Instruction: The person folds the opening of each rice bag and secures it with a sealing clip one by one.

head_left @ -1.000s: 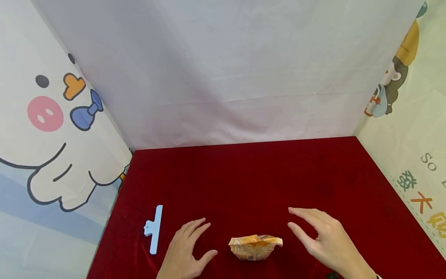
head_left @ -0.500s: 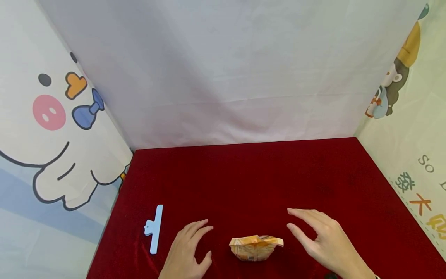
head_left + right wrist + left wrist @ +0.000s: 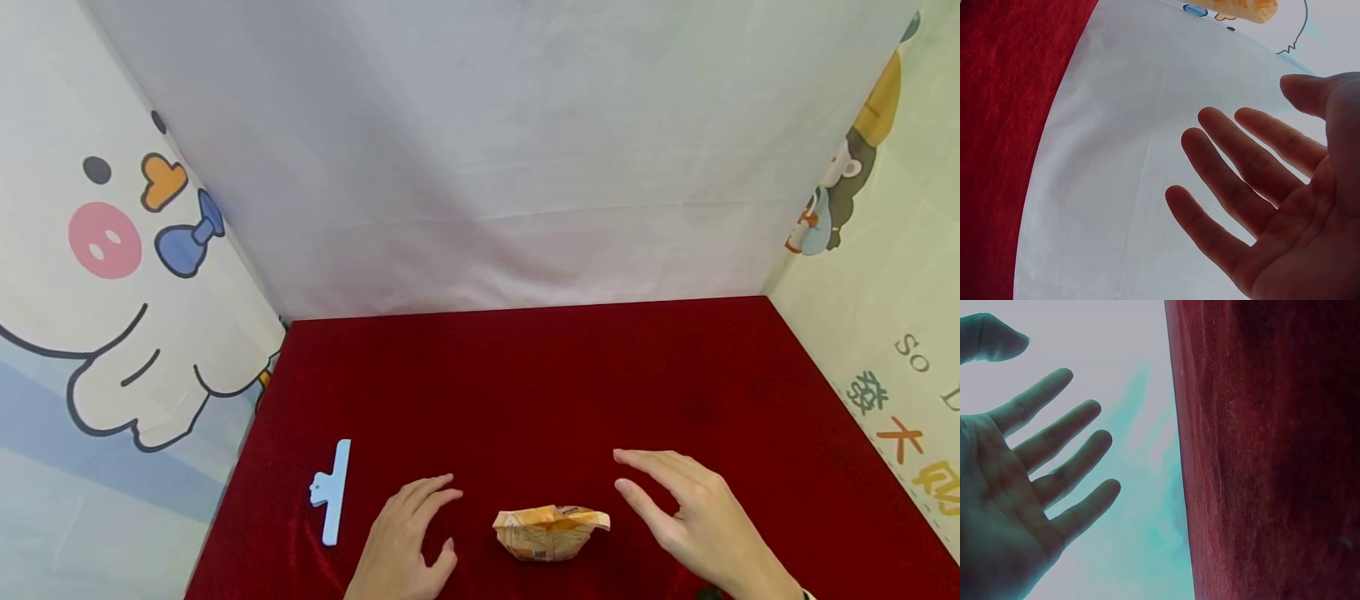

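Observation:
A small orange and cream printed packet (image 3: 551, 535), its top folded over, sits near the front middle of the dark red table in the head view. To its left hovers my left hand (image 3: 405, 537), fingers spread and holding nothing. My right hand (image 3: 705, 517) is on the packet's other side, apart from it, with thumb and fingers parted. A pale blue clip (image 3: 337, 493) with a long straight bar lies farther left. The left wrist view shows the left hand's fingers (image 3: 1063, 478) loosely extended; in the right wrist view a packet corner (image 3: 1250, 9) shows above the right hand (image 3: 1285, 206).
Dark red velvety cloth (image 3: 525, 383) covers the table. A plain white curtain (image 3: 510, 167) hangs behind it. Printed curtains with cartoon figures stand along the left side (image 3: 45, 433) and the right side (image 3: 885, 275).
My left hand has shifted slightly right and its thumb has drawn in a little. My right hand has moved very slightly left. The packet and clip stay where they were.

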Demonstrator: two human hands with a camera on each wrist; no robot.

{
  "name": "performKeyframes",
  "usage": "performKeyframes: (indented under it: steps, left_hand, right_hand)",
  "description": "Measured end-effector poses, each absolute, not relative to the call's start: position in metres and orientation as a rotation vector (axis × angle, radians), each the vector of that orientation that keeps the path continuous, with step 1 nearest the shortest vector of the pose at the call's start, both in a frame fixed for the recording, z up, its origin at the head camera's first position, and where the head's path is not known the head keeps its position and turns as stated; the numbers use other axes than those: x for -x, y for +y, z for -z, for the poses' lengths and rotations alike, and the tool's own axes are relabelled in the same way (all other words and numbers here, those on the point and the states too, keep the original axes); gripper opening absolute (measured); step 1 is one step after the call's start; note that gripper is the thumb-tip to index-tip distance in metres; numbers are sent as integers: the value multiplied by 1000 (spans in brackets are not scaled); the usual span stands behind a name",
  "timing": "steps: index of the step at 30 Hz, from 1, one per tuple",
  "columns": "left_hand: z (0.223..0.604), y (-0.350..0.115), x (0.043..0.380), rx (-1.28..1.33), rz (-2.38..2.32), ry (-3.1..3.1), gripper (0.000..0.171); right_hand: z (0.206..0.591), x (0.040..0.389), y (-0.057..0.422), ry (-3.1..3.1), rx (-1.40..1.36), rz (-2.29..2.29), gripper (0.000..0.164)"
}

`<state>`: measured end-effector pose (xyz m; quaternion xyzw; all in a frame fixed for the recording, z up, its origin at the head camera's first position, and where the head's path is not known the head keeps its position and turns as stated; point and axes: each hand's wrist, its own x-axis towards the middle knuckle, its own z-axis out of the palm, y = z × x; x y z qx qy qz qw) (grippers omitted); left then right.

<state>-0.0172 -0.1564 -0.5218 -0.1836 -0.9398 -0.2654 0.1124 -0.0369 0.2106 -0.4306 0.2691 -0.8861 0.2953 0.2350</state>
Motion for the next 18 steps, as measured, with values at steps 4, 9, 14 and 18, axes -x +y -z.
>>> performKeyframes:
  steps: [4,9,14,18]
  left_hand:
    - [521,-154,16,530,797,-2764,54]
    - [521,-153,16,534,810,-2749,50]
    - [522,-150,17,555,801,-2736,48]
    - [522,-148,16,544,801,-2754,49]
  right_hand:
    - [430,37,209,-2422,-770,-835,51]
    - [430,37,206,-2430,-799,-886,50]
    - [430,36,203,-2439,-826,-906,48]
    - [430,36,202,-2442,-835,-905,48]
